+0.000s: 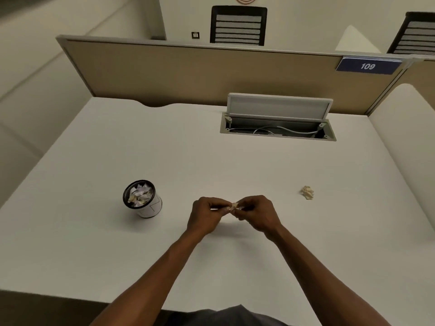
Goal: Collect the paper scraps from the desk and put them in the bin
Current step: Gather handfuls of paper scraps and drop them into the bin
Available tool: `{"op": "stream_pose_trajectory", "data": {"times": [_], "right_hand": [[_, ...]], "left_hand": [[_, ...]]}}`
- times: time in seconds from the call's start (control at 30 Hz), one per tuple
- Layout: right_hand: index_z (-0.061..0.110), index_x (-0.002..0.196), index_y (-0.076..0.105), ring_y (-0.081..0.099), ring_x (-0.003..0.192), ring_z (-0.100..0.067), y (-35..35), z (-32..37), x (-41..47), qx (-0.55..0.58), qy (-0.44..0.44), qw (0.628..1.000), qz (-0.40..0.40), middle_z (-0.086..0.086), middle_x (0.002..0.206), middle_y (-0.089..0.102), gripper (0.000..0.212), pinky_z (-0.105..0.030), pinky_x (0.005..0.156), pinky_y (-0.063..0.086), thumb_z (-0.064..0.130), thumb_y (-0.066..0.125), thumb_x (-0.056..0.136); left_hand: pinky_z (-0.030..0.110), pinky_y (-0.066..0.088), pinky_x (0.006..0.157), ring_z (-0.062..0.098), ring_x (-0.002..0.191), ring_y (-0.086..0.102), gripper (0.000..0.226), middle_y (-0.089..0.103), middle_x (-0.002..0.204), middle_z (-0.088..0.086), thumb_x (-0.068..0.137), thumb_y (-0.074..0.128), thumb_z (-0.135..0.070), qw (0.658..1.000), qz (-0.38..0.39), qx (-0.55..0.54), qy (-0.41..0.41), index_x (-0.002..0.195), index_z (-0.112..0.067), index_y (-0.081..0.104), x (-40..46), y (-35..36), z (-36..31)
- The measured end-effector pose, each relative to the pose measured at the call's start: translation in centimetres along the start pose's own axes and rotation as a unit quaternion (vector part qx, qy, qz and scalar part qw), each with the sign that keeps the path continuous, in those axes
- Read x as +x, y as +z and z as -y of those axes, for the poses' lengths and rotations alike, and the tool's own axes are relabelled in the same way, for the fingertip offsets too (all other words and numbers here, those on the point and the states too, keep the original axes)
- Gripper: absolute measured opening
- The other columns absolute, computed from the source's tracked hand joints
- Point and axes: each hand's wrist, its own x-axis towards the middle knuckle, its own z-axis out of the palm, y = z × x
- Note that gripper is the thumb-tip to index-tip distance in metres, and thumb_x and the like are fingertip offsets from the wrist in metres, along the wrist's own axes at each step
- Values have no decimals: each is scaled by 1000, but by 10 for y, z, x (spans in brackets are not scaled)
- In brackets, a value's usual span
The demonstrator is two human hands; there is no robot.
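Over the middle of the white desk (211, 161), my left hand (206, 214) and my right hand (257, 214) meet, and both pinch a small pale paper scrap (235, 205) between their fingertips. To the left of my hands a small white bin (150, 208) with a dark rim stands upright, holding several crumpled scraps. A crumpled beige scrap (307, 192) lies on the desk to the right of my hands, well apart from them.
An open cable tray (277, 131) with its lid raised is set into the desk at the back right. A beige partition (188, 74) with a blue "109" sign (368, 66) closes the far edge. Two black chairs stand beyond it.
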Motion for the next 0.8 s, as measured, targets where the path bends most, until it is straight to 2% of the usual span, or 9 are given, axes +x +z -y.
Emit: {"op": "stream_pose_trajectory", "data": {"times": [0.13, 0.2, 0.27, 0.37, 0.5, 0.57, 0.63, 0.73, 0.8], "right_hand": [[22, 83, 78, 75, 67, -11, 13, 39, 14, 17, -40, 999, 32, 4, 74, 77, 16, -24, 56, 53, 34, 85, 74], [20, 84, 78, 75, 69, -13, 23, 56, 22, 21, -62, 997, 51, 2, 75, 78, 17, -36, 67, 60, 32, 85, 74], [18, 85, 78, 76, 71, -16, 35, 73, 30, 30, -76, 994, 67, 0, 77, 78, 18, -41, 75, 62, 29, 86, 74], [15, 85, 79, 76, 73, -19, 55, 98, 43, 42, -97, 990, 94, -3, 78, 78, 20, -39, 76, 64, 27, 89, 73], [11, 87, 79, 76, 75, -20, 89, 132, 58, 42, -123, 982, 135, -6, 80, 77, 20, -34, 73, 63, 22, 88, 73], [10, 88, 79, 76, 75, -19, 110, 146, 65, 34, -129, 980, 146, -6, 80, 77, 21, -31, 72, 62, 21, 88, 73], [12, 88, 79, 76, 75, -18, 130, 154, 70, 8, -133, 980, 146, -5, 82, 77, 20, -31, 72, 63, 21, 88, 73], [15, 93, 80, 74, 76, -10, 155, 161, 75, -71, -166, 976, 125, 0, 87, 78, 23, -20, 66, 55, 23, 86, 73], [14, 98, 79, 73, 83, -11, 169, 161, 75, -121, -199, 967, 103, -1, 95, 78, 27, -16, 68, 51, 21, 85, 73]], "left_hand": [[19, 54, 82, -2, 90, 71, 13, 78, 89, -17, 84, 78, -20, 998, -38, -47, 9, 90, -31, 81, -1, -37, -7], [22, 54, 83, -1, 90, 72, 14, 78, 90, -16, 84, 78, -21, 996, -63, -68, 12, 90, -33, 81, -2, -56, -8], [26, 56, 85, 2, 90, 73, 15, 78, 90, -14, 83, 79, -19, 992, -88, -86, 10, 90, -32, 81, -3, -75, -9], [31, 58, 88, 5, 92, 73, 16, 79, 91, -12, 83, 79, -17, 988, -119, -98, 8, 91, -31, 81, -5, -105, -9], [21, 56, 77, -3, 85, 71, 21, 77, 86, -19, 82, 80, -21, 980, -191, -64, 3, 83, -42, 79, -10, -145, -5], [20, 56, 75, -3, 84, 71, 17, 76, 85, -20, 81, 80, -24, 973, -223, -49, -11, 84, -40, 79, -12, -164, 2], [23, 58, 76, -1, 84, 71, 13, 77, 85, -18, 80, 81, -24, 969, -242, -37, -22, 86, -36, 80, -14, -180, 10], [26, 61, 77, 1, 83, 72, 13, 77, 87, -14, 80, 82, -21, 965, -256, -12, -48, 88, -30, 80, -16, -195, 24], [24, 59, 78, 5, 88, 72, 16, 78, 94, -10, 79, 82, -21, 962, -266, 16, -67, 95, -27, 81, -16, -199, 34]]}}
